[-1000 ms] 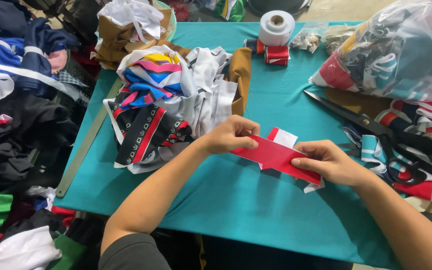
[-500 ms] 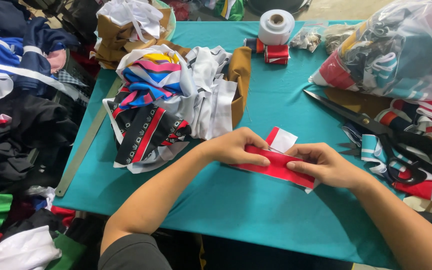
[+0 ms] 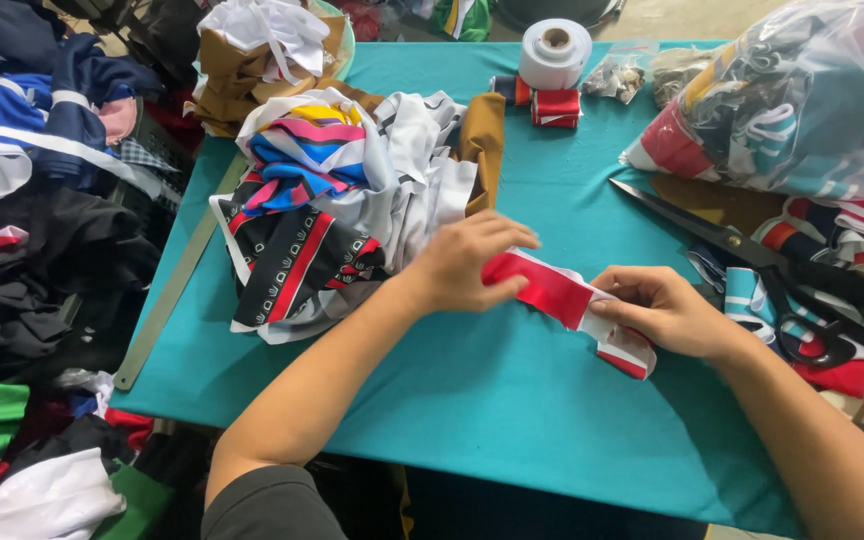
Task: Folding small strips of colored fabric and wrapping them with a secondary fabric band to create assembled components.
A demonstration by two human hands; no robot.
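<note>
A red and white fabric strip (image 3: pixel 558 293) lies folded on the teal table (image 3: pixel 512 420), held at both ends. My left hand (image 3: pixel 464 262) pinches its left end, knuckles up. My right hand (image 3: pixel 660 310) grips the right end, where a white and red edge sticks out below the fingers. The strip runs slanted, higher on the left. Just left of my left hand sits a pile of patterned fabric pieces (image 3: pixel 332 210) in black, red, white, blue and pink.
Large black scissors (image 3: pixel 752 262) lie to the right, by striped fabric scraps. A clear bag of fabric (image 3: pixel 802 100) fills the far right. A white tape roll (image 3: pixel 555 50) and small folded pieces stand at the back. A metal ruler (image 3: pixel 167 305) lies along the left edge beside heaps of clothing.
Both hands have turned and folded the strip, so it now looks narrower and longer. The white tab that stood up behind it is no longer visible. My left hand moved slightly up.
</note>
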